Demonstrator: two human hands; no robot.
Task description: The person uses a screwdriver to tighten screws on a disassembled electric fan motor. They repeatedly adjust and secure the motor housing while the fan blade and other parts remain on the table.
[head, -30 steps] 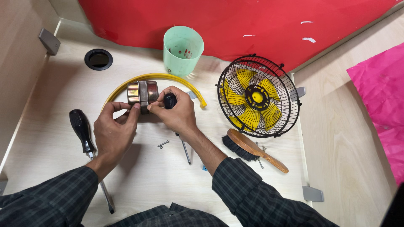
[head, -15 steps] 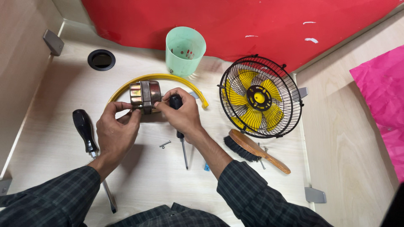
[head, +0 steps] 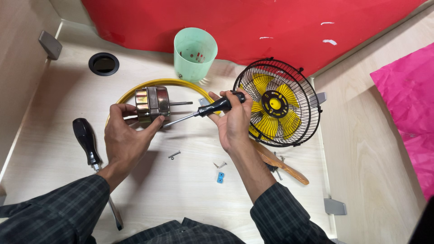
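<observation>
Left hand (head: 124, 135): closed around the motor (head: 153, 105), thumb on its near side, fingers wrapped behind. The motor is a metal cylinder held just above the tabletop (head: 190, 180), left of centre; its shaft (head: 181, 103) points toward 3 o'clock.

Right hand (head: 234, 122): closed on the black handle of a screwdriver (head: 201, 112). The tool's long axis runs from the handle at about 2 o'clock down to the tip at about 8 o'clock, and the tip meets the motor's near right edge beside the left thumb. The motor lies at 9 o'clock from the right hand; the left hand is the nearer, being already on it.

Nearby items:
- Yellow ring (head: 181, 84), arching behind the motor from 9 to 3 o'clock.
- Green cup (head: 195, 53), at 12 o'clock from the motor, against the red backdrop (head: 253, 22).
- Fan (head: 276, 103), black wire cage with yellow blades, just right of the right hand.
- Second screwdriver (head: 86, 138), black handle, at 9 o'clock from the left hand.
- Brush (head: 280, 165), wooden handle, partly under the right forearm.
- Loose screws (head: 174, 155) and a small blue piece (head: 220, 177), on the tabletop between the forearms.

Surface and room: pale wood-grain tabletop with a round black hole (head: 104, 63) at upper left; pink cloth (head: 407, 104) at the right edge.
</observation>
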